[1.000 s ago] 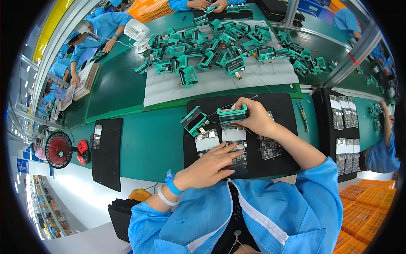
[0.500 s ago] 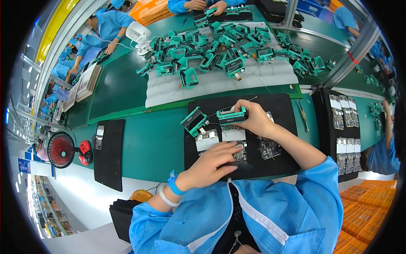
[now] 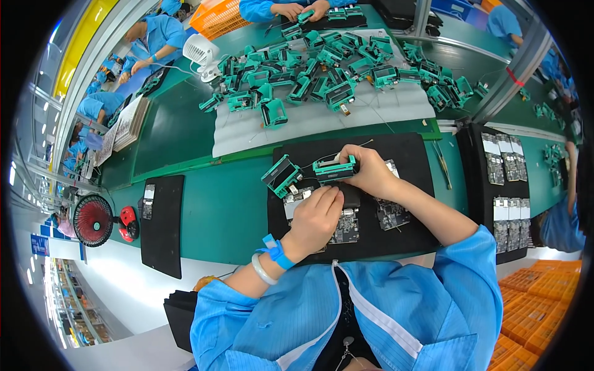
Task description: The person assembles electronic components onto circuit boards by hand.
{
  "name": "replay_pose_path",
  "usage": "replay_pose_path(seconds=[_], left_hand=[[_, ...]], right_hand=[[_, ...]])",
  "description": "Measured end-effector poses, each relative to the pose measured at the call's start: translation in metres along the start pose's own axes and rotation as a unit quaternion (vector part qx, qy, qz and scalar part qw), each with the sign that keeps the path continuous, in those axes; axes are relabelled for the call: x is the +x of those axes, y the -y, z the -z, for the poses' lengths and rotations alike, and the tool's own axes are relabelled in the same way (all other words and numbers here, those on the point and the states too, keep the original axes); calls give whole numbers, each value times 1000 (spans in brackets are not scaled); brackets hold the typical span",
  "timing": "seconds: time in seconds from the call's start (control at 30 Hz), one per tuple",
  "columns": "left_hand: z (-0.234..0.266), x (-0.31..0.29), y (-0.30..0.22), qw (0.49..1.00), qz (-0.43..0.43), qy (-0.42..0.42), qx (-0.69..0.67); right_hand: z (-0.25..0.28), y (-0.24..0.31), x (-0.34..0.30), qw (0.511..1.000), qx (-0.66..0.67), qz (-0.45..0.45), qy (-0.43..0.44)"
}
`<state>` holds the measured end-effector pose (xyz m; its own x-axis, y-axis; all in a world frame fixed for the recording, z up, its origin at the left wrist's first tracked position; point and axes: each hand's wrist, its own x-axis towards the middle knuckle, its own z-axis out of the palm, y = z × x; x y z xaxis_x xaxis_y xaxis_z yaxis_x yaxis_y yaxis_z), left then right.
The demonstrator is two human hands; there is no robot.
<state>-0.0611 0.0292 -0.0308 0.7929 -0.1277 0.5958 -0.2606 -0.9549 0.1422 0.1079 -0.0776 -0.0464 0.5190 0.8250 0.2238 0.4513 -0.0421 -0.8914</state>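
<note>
My right hand [image 3: 373, 172] grips a green plastic housing [image 3: 333, 169] with a dark insert by its right end, above the black mat [image 3: 405, 145]. Just below it, my left hand [image 3: 317, 217] is closed, its fingertips pinching a black flat piece [image 3: 351, 196] whose exact kind I cannot make out. That piece lies over the upper part of a circuit board [image 3: 346, 227]. Another board [image 3: 391, 214] rests to the right, and a third [image 3: 296, 199] is partly covered by my left hand. A second green housing [image 3: 281, 175] sits tilted at the mat's left, with thin wires beside it.
A heap of green housings [image 3: 322, 74] covers a white sheet [image 3: 247, 136] beyond the mat. Tweezers [image 3: 442, 164] lie right, near boards on a black tray [image 3: 481, 185]. Left are a black pad [image 3: 162, 235], a fan [image 3: 93, 221] and a red object [image 3: 128, 224]. Co-workers sit around.
My left hand has moved up toward the green housing and its fingers have drawn together. The black piece has gone up with it, onto the middle board. My right hand stays nearly in place.
</note>
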Motion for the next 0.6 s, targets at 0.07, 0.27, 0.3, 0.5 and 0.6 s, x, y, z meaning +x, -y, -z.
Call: replay_pose_path(seconds=[0.07,0.27,0.3,0.5,0.6], left_hand=[[-3,-1,-1,1000,0,-3,7],[-5,1,-2,1000,-9,-19,13],[-6,2,-2,1000,-10,-20,14],[-12,0,0,999,-14,-19,21],[-11,0,2,1000,-4,8,3]], right_hand=[[0,-1,0,1000,7,-11,4],[1,1,-1,1000,6,-15,1],[0,0,-1,1000,10,-9,-7],[1,0,-1,999,20,-28,5],[1,1,-1,1000,7,0,1]])
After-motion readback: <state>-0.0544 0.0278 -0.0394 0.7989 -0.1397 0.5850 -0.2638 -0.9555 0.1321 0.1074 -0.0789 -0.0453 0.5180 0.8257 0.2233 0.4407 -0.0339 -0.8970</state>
